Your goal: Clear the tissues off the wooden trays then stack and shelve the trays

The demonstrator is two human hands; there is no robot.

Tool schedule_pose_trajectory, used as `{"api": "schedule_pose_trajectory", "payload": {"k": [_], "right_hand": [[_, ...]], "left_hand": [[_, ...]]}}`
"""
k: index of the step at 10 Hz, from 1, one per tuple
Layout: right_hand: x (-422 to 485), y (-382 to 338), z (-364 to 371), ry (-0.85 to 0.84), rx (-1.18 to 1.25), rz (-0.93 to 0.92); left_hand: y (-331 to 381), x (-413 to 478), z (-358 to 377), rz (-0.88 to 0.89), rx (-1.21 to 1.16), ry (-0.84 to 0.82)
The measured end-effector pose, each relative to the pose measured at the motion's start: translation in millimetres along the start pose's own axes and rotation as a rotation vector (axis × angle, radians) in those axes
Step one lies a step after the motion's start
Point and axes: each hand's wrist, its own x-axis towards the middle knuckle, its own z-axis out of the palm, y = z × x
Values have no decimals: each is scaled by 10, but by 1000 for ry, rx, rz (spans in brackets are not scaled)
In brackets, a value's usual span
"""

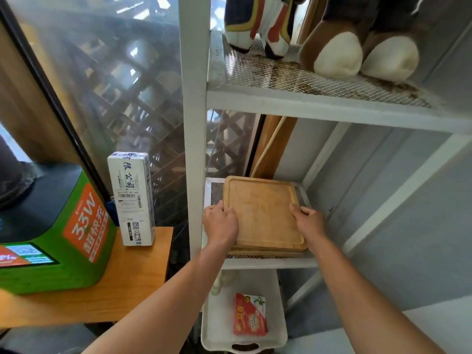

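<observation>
Here, your landmark is the white metal shelving rack (pixel 195 123) with mesh decks that fills the right half of the view. To its left stands a green box-shaped charging kiosk with an orange label (pixel 63 241), resting on a light wooden tabletop (pixel 115 295) that runs up to the rack's front left post. On the rack's upper deck sit two plush toys, a brown one with cream feet (pixel 357 52) and, left of it, a dark one with white, red and yellow trim (pixel 258 24). On the rack's middle deck lies the stack of square wooden trays with raised rims (pixel 263 213), flat and bare on top, its near edge close to the deck's front rail; how many trays make up the stack you cannot tell. Below the rack's middle deck sits a white plastic basket with a handle slot (pixel 217 328), holding a flat red packet (pixel 250 315). A tall white carton with printed labels (pixel 131 198) stands upright on the tabletop, just left of the rack's post. Your left hand (pixel 221 222) grips the stack's left edge, fingers curled together over the rim. Your right hand (pixel 307 221) clasps the stack's right edge, thumb lying on the top tray and fingers wrapped around the side.
</observation>
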Motion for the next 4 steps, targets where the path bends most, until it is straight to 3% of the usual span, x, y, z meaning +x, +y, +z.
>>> {"api": "schedule_pose_trajectory", "payload": {"k": [3,4], "right_hand": [[-120,-143,-6,4,-337,-162],[-234,-237,-13,177,-474,-281]], "left_hand": [[119,-215,-96,132,260,-21],[225,-254,-149,261,319,-17]]}}
